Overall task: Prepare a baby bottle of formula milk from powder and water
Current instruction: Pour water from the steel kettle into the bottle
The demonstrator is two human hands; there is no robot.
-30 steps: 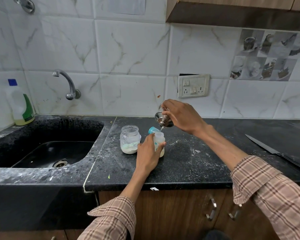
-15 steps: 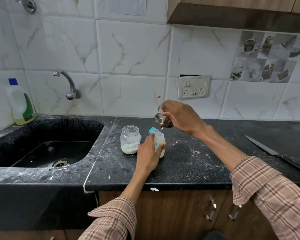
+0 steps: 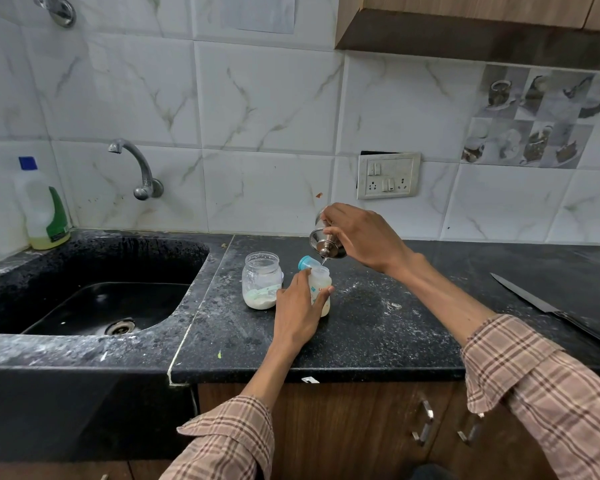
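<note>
Head view: a baby bottle [image 3: 321, 289] is stood upright on the black counter [image 3: 378, 327], just right of a glass jar [image 3: 261, 280] with white powder at its bottom. The bottle is gripped by the left hand [image 3: 297, 310], fingers curled round its side. A small steel cup [image 3: 326, 242] is held tilted above the bottle's open mouth by the right hand [image 3: 364, 239], fingers wrapped round it, and a thin stream of water is seen falling (a teal cap [image 3: 306, 262] sits just behind). A knife [image 3: 551, 311] is laid well apart at the right.
</note>
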